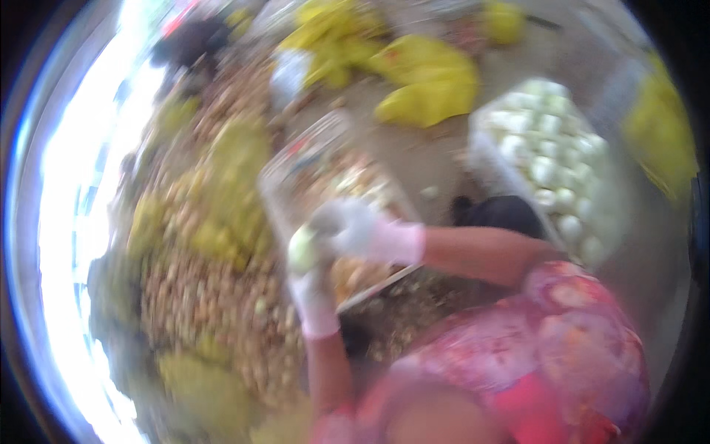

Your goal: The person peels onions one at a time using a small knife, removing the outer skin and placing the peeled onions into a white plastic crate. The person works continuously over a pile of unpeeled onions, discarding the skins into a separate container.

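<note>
A pale peeled onion (pixel 303 250) is held in my left hand (pixel 313 288), which wears a white glove with a pink cuff. My right hand (pixel 349 228), gloved the same way, is at the onion's side with its fingers curled. Blur hides whether those fingers grip the onion or a small tool. Both hands are above the near part of a plastic crate (pixel 388 288). Pale pieces and brown onion skins (pixel 355 177) lie inside this crate.
A second crate (pixel 499 166), full of peeled onions (pixel 543 169), stands to the right. Brown unpeeled onions (pixel 222 311) spread across the left floor, partly under yellow mesh sacks (pixel 233 183). Yellow bags (pixel 430 77) lie beyond the crates. One loose pale onion (pixel 429 192) rests between the crates.
</note>
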{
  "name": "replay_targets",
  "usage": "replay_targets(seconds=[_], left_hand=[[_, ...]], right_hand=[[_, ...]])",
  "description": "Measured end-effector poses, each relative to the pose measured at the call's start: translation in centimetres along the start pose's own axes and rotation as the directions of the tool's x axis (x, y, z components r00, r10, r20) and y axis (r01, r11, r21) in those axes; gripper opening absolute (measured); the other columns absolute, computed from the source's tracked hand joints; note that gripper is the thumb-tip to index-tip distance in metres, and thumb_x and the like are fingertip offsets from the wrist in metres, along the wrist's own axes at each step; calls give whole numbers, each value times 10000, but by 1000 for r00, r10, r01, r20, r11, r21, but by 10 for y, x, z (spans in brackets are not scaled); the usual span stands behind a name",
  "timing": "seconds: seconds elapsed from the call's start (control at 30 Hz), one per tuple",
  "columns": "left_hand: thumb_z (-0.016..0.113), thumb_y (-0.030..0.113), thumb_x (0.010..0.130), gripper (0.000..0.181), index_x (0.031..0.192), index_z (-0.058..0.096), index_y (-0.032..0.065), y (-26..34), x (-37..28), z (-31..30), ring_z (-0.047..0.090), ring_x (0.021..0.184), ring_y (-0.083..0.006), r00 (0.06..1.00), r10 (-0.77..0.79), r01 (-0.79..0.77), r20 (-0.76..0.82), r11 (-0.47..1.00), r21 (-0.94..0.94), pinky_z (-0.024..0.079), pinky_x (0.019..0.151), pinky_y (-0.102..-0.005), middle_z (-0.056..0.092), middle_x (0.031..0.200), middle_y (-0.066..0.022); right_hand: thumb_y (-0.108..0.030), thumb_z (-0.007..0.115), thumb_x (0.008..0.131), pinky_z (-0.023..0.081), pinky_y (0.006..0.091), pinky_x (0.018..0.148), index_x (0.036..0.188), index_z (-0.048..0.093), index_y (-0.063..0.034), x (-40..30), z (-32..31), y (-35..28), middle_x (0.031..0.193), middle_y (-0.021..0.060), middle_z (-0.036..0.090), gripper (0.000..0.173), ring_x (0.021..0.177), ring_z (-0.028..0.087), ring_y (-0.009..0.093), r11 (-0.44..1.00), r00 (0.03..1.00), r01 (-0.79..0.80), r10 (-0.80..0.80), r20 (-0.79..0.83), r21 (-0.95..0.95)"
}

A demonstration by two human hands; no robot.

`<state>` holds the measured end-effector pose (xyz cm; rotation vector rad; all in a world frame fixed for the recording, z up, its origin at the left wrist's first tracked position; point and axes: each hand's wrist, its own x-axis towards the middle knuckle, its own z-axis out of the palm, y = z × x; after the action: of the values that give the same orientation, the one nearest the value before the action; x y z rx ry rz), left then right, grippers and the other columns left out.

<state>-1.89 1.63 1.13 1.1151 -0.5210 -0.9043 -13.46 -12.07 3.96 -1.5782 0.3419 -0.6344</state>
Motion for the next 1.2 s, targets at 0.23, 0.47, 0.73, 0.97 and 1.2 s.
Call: replay_targets(seconds=[0.23,0.47,0.73,0.97,1.2], left_hand=[[586,109,934,421,1333,485,18,-63,25,37,585,1091,-265,851,-504,525,147,814,-249,500,908,-425,573,1263,-139],[635,167,898,420,1276,517,25,-147,85,158,594,977,-226,597,-763,747,248,641,176,495,844,-361,604,1160,-132],[760,156,744,643,1305,496,-15,-186,75,333,589,1085,-245,664,-439,-30,606,793,608,488,906,-368,594,1176,-143],[709,176,708,789,1429,396,110,-250,75,392,480,1219,-392,254,-335,-957,907,46,285,399,1017,-492,476,1367,-182],[694,239,741,731,1402,427,78,-194,80,295,458,1260,-401,568,-249,-768,785,184,614,365,1040,-522,478,1373,-197]], right_hand=[[-144,716,843,491,279,811,1062,679,-28,0,-33,-42,957,65,710,251,890,630,112,919,967,-8,108,-231,395],[-121,678,873,485,267,775,1062,652,-25,-18,-92,-74,904,19,663,214,829,567,80,882,924,139,48,-380,450],[-90,662,878,488,253,840,1080,627,-15,-24,-139,-69,950,22,651,218,899,588,80,836,869,230,55,-492,499],[-77,669,879,487,256,802,1066,638,-21,-37,-170,-70,943,20,657,198,863,582,79,805,853,253,76,-517,537],[-109,661,897,499,262,759,1047,662,-53,-18,-140,-56,911,25,658,160,828,585,89,879,908,160,48,-416,449]])
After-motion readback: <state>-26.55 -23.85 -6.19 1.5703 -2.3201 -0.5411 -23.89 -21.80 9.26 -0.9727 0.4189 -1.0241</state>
